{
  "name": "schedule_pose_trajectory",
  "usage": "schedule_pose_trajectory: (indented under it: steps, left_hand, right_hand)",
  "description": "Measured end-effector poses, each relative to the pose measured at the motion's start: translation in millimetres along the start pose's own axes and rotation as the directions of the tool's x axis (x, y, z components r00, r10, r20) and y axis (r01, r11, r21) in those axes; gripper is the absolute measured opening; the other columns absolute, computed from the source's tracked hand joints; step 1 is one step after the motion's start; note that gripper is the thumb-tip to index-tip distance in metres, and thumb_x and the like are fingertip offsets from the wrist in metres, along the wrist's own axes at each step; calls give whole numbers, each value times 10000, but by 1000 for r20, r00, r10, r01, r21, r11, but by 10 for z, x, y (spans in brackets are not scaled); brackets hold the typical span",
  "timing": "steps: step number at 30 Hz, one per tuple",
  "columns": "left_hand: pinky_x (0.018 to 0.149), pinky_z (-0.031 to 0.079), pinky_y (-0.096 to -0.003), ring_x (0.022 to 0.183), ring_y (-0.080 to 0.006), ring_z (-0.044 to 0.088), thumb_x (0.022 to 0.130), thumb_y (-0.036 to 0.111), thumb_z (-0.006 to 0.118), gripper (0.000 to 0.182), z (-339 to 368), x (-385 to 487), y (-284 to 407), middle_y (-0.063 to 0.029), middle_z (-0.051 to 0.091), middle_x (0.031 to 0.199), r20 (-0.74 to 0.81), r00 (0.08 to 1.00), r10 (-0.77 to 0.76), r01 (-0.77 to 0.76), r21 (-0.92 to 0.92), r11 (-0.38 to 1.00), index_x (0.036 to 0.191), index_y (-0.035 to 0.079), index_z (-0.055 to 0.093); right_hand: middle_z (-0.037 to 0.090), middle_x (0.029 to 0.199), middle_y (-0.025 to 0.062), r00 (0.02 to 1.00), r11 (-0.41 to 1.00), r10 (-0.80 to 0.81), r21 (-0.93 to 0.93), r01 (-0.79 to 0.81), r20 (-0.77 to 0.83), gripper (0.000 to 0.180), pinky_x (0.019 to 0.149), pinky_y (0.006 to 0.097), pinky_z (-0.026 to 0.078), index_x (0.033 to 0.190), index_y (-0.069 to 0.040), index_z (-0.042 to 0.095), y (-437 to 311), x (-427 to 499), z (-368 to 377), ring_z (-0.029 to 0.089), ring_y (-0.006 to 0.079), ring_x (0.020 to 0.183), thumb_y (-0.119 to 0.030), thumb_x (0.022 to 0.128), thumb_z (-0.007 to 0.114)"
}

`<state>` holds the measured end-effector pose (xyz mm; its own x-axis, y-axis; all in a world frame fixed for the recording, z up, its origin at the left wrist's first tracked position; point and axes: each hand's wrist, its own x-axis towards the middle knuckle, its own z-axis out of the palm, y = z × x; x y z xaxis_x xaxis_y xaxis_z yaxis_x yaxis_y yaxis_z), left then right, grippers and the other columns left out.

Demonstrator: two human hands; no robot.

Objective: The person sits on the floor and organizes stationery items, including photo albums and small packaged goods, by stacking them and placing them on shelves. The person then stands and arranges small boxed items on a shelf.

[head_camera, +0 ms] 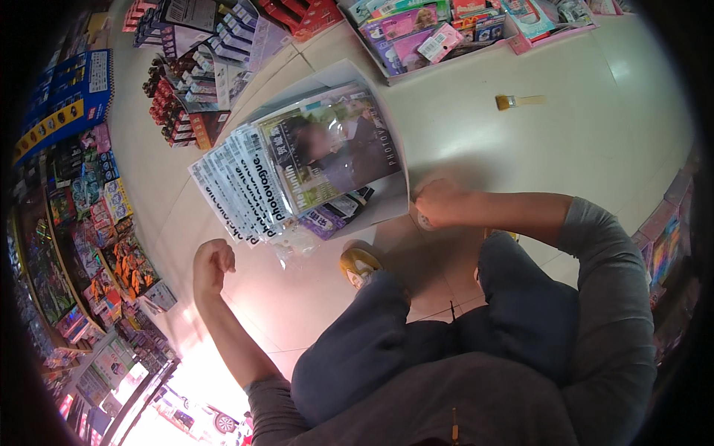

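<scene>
Before me on the tiled floor stands an open white box (pixel 397 195). A plastic-wrapped photo magazine (pixel 340 150) lies on top in it, with a portrait on its cover. Several white printed packets (pixel 240 184) in clear plastic fan out beneath its left side. A purple-and-black package (pixel 326 220) shows lower in the box. My right hand (pixel 443 202) is curled beside the box's right wall; a pale round thing shows under it, and its grip is hidden. My left hand (pixel 215 262), fingers curled in, hovers just off the packets' lower left corner with nothing visible in it.
A flat brush (pixel 519 102) with a wooden handle lies on the floor beyond the box. Display boxes of small goods (pixel 206 83) stand at the upper left. Cartons of colourful packets (pixel 429 39) sit at the top. Stocked shelves (pixel 89 234) line the left; pink boxes (pixel 664 240) stand right.
</scene>
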<state>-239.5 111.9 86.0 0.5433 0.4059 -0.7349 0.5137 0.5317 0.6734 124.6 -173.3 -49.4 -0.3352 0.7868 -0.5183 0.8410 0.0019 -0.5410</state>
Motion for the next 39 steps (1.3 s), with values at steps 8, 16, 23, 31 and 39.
schedule_pose_trajectory:
  steps: [8, 16, 23, 31, 39]
  left_hand:
    - [809, 536, -310, 973, -196, 587, 864, -50, 525, 351, -523, 715, -1837, -88, 593, 1104, -403, 911, -82, 1, -196, 981, 1209, 11, 537]
    - [891, 390, -347, 1036, -230, 490, 832, -8, 514, 370, -369, 667, -1753, -127, 549, 1171, -448, 886, -122, 417, 652, 634, 1202, -1, 538]
    - [1040, 380, -389, 1204, -252, 490, 844, 19, 535, 425, 721, 255, -1661, -133, 548, 1291, -334, 932, -141, 354, 756, 550, 1268, 17, 524]
    - [1048, 379, -421, 1221, -249, 491, 858, 61, 557, 435, 1704, 304, -1870, -106, 544, 1306, -240, 970, -44, 153, 459, 875, 1290, 54, 511]
    - [1056, 378, -452, 1238, -246, 492, 871, 103, 579, 448, 2039, 493, -1698, -79, 540, 1321, -119, 990, 81, -40, 312, 949, 1312, 90, 498]
  right_hand:
    - [679, 725, 182, 999, 999, -5, -48, 3, -43, 218, 614, 462, 542, 743, -40, 715, -27, -21, -22, 679, 345, 679, -207, 666, 599]
    - [686, 748, 176, 999, 997, 22, -75, -20, 27, 196, 622, 460, 539, 749, -35, 719, -83, 59, -121, 685, 330, 717, -179, 690, 599]
    - [707, 839, 130, 997, 982, 67, -182, -58, 44, 168, 683, 451, 545, 831, -38, 724, 151, 165, -569, 686, 310, 824, -119, 734, 614]
    - [689, 868, 175, 980, 981, 83, -157, -112, -179, 134, 719, 444, 540, 821, -27, 703, 423, 640, -1215, 670, 353, 862, -82, 740, 611]
    - [676, 836, 208, 981, 989, 147, 26, -145, -124, 275, 667, 485, 536, 1015, 48, 573, 287, 579, -456, 678, 355, 799, -75, 773, 614]
